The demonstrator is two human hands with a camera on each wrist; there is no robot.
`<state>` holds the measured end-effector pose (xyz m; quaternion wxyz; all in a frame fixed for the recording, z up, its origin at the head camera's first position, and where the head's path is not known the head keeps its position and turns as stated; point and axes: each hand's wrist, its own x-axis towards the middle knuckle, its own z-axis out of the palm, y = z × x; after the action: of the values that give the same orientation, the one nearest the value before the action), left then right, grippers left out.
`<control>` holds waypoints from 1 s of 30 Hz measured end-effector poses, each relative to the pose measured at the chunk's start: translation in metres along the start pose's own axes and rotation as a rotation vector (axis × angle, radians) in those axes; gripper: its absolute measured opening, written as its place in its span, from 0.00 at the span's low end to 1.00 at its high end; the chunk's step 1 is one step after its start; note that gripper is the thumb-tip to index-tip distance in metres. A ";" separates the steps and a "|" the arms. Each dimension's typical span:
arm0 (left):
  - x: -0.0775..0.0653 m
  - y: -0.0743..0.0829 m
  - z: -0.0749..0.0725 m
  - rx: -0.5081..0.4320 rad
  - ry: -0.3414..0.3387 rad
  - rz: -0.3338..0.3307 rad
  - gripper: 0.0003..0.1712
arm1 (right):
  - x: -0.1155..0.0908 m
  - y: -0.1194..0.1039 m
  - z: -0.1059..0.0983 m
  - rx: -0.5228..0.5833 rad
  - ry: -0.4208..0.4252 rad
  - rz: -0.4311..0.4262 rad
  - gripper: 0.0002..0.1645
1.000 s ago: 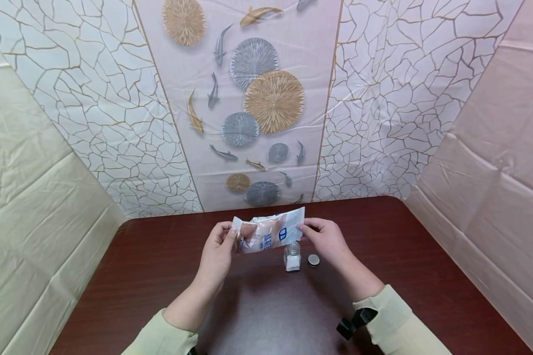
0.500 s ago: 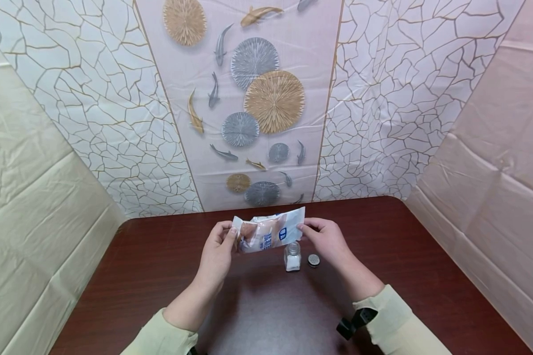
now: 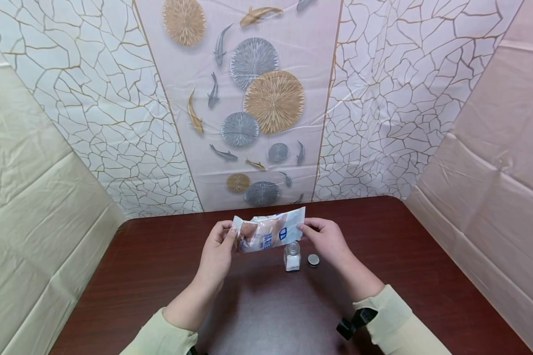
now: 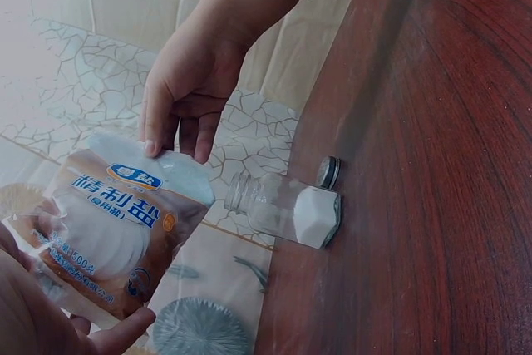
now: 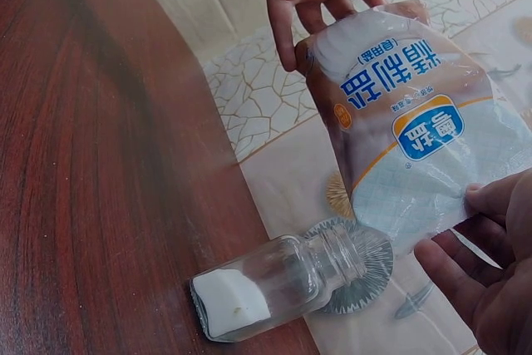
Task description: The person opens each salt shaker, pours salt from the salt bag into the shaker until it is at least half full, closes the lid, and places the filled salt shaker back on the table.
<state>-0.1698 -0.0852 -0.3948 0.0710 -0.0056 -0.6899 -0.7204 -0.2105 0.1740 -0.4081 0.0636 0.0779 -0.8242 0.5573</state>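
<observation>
Left hand (image 3: pixel 216 252) opposite right hand (image 3: pixel 327 240) — packet (image 3: pixel 268 233)

I hold a salt bag (image 3: pixel 270 232), pale plastic with brown tones and blue lettering, crinkled and spanning left to right, its right end higher. Below that end an uncapped glass jar (image 3: pixel 292 260) stands upright, partly filled with white contents; a silvery lid (image 3: pixel 313 260) lies just right.
</observation>
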 end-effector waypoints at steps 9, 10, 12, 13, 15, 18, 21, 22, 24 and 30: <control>0.002 -0.002 0.000 0.027 0.013 0.006 0.09 | 0.001 -0.001 0.000 -0.004 0.003 0.015 0.12; 0.002 -0.002 0.000 0.026 0.014 0.006 0.09 | 0.001 -0.001 0.000 -0.004 0.001 0.015 0.12; 0.002 -0.002 0.000 0.025 0.015 0.004 0.09 | 0.001 -0.001 0.000 0.001 0.000 0.020 0.12; 0.001 -0.002 0.000 0.022 0.013 0.004 0.09 | 0.000 -0.001 0.000 0.004 -0.001 0.018 0.12; 0.001 -0.001 0.000 0.016 0.009 0.005 0.09 | 0.000 0.000 0.000 0.009 -0.004 0.014 0.12; 0.001 0.000 0.000 0.011 0.005 0.007 0.10 | 0.000 0.000 0.000 0.012 -0.007 0.011 0.13; 0.000 0.000 0.000 0.011 0.004 0.010 0.10 | 0.000 -0.001 0.000 0.015 -0.007 0.015 0.13; 0.000 0.000 0.000 0.012 0.006 0.009 0.10 | 0.000 -0.001 0.000 0.014 -0.007 0.013 0.13; 0.000 0.001 0.000 0.012 0.007 0.007 0.10 | 0.000 -0.001 0.000 0.014 -0.006 0.009 0.13; 0.000 0.000 0.000 0.009 0.005 0.005 0.10 | 0.001 -0.001 0.000 0.009 -0.002 0.014 0.14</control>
<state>-0.1695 -0.0849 -0.3944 0.0747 -0.0053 -0.6931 -0.7169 -0.2107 0.1738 -0.4066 0.0582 0.0729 -0.8223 0.5614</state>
